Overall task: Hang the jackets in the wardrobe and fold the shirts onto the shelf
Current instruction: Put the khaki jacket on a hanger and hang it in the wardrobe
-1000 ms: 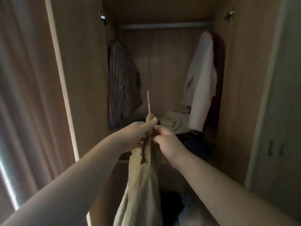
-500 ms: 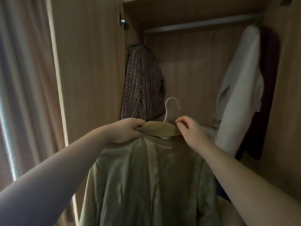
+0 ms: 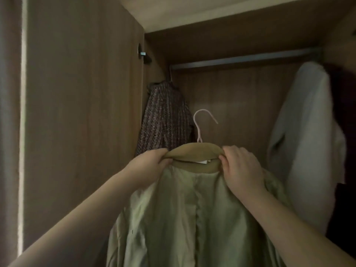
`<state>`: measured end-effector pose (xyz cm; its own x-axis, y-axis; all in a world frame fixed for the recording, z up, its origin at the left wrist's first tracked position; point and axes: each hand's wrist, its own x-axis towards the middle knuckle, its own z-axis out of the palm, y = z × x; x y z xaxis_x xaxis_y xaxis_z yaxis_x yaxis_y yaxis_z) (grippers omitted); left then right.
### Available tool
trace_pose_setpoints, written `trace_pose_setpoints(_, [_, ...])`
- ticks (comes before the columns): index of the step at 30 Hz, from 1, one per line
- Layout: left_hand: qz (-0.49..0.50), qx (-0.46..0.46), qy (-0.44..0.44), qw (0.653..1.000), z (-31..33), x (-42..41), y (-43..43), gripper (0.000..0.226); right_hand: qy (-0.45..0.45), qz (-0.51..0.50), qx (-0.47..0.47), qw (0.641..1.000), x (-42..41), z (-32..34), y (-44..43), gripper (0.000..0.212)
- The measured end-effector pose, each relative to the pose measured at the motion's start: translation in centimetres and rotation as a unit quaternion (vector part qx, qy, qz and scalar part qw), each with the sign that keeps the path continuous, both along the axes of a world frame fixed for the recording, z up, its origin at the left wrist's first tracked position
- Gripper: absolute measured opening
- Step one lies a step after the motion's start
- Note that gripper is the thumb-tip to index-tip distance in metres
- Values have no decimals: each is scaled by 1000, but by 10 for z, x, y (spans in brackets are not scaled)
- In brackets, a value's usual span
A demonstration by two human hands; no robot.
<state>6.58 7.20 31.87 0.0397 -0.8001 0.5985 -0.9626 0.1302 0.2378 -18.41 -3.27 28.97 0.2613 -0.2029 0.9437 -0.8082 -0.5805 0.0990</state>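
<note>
A tan jacket point(image 3: 192, 218) with a pale green lining hangs on a pink hanger point(image 3: 200, 124), held up in front of the open wardrobe. My left hand point(image 3: 152, 164) grips the left end of the collar. My right hand point(image 3: 240, 166) pinches the right end of it. The hanger's hook stands free in the air, well below the metal rail point(image 3: 240, 59). The jacket's lower part runs out of the frame.
On the rail's left end hangs a dark tweed jacket point(image 3: 165, 120). A white garment point(image 3: 308, 143) and a dark red one point(image 3: 344, 122) hang at the right. The open wardrobe door point(image 3: 82, 112) stands close on the left, with a curtain point(image 3: 9, 132) beyond it.
The jacket has turned from edge-on to spread wide facing me and has risen toward the rail. My hands moved apart to the two ends of the collar. The view tilted upward.
</note>
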Motion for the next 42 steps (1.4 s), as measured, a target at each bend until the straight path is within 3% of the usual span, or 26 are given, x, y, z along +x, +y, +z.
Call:
trace_pose_setpoints(2, [-34,-53,30,998,15,7,-24,22,7,-57,-22,998,7,12,-24,30])
trace_pose_setpoints(7, [28,-182,5,983,49,22,-81,24,5,-101,-7,995,29,36,-64,61])
trace_pose_setpoints(12, [47,-225,-3,973,86,39,-128,29,-9,-108,43,993,61,56,-107,67])
trace_pose_setpoints(16, [91,-238,-50,966,114,55,-160,25,-18,-38,84,996,94,81,-145,66])
trace_pose_setpoints(23, [231,-272,-118,927,169,82,-216,24,13,191,108,976,159,121,-221,60])
trace_pose_setpoints(30, [311,-274,-160,896,236,91,-274,28,33,237,117,964,210,180,-303,54])
trace_pose_setpoints(35, [354,-265,-160,882,283,87,-323,21,0,276,121,953,240,214,-359,54])
trace_pose_setpoints(42, [414,-257,-157,859,319,93,-368,14,3,370,101,924,279,231,-409,57])
